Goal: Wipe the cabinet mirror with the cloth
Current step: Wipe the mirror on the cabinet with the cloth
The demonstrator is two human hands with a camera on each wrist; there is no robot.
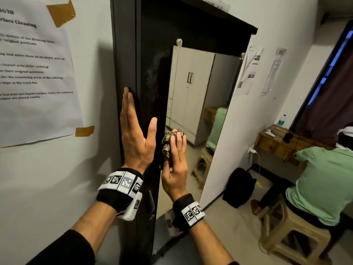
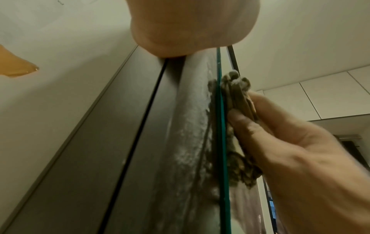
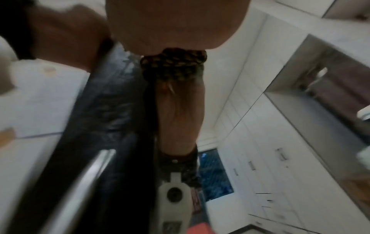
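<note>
Both wrists, each banded with a black-and-white marker strap, reach up toward a tall dark cabinet [image 1: 126, 54] that stands against a white wall. On the cabinet's left front edge the left hand [image 1: 136, 134] lies flat, its grip apart: fingers straight and together pointing up, thumb spread toward the mirror. Fixed to the cabinet door is the mirror [image 1: 191, 88], a long pane held by small white clips at its top corners and reflecting a white wardrobe. At the mirror's left edge, about halfway down the cabinet, the right hand [image 1: 174, 165] presses a bunched, mottled brown-and-cream cloth [image 1: 169, 142] against the glass; its grip is clamped on the cloth, fingers laid over the wad and thumb tucked along it, as the left wrist view shows. Dusty whitish smears mark the dark door strip just left of the mirror. Left of the cabinet a printed sheet [image 1: 36, 69] is taped to the wall.
</note>
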